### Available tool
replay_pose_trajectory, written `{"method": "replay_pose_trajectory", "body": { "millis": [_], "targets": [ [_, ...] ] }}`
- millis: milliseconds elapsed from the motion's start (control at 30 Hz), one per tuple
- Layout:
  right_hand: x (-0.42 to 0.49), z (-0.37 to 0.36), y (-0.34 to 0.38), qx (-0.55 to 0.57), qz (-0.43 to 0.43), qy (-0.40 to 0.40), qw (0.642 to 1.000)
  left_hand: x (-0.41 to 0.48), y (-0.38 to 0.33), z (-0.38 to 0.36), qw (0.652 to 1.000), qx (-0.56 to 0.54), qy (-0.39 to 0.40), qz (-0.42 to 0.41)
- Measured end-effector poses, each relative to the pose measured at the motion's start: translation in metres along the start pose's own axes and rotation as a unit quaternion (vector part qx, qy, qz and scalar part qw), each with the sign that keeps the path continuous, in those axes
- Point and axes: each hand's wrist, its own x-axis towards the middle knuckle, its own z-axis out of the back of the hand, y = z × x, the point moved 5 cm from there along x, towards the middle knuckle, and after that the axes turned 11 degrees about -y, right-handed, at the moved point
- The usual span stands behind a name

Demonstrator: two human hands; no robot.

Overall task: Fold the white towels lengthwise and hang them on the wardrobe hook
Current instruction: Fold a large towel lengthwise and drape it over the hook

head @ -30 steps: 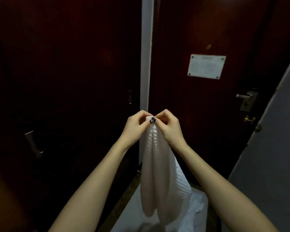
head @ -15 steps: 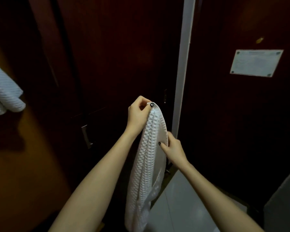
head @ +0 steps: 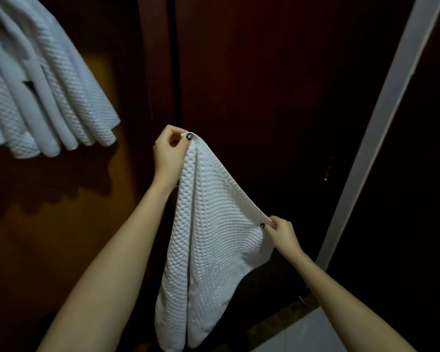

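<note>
1. White towel (head: 208, 224): folded lengthwise, hanging doubled below the left hand (head: 169, 154); top corner pinched shut between thumb and fingertips (head: 188, 136) of that hand.
2. Right hand (head: 281, 232): now lower and out to the right, fingers closed narrow on the towel's outer edge. One second ago both hands pinched the same top point together; half a second ago already slid partway down the edge.
3. Edge between the two pinches drawn taut on a diagonal; rest of cloth slack below both hands, two lobes hanging.
4. View swung left since then: hung towels (head: 43, 92) now well apart, up and left of the left fingers, draped in a bunch.
5. Hook itself not visible.
6. Judgement: fold set, edge being straightened; hanging beside the others not yet done.
</note>
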Motion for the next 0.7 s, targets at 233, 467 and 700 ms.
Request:
{"method": "replay_pose_trajectory", "body": {
  "millis": [233,467,700],
  "targets": [
    [0.035,0.025,-0.002,-0.001,0.073,-0.029,0.997,0.0,0.017,0.018,0.993,0.07,-0.092,-0.003],
    [0.062,0.041,-0.024,0.049,-0.004,0.031,0.998,-0.001,0.031,0.023,0.983,0.12,-0.133,0.038],
    [0.06,0.055,-0.015,0.12,0.006,0.004,0.993,-0.008,0.061,-0.002,0.978,0.166,-0.089,0.086]
  ]
}}
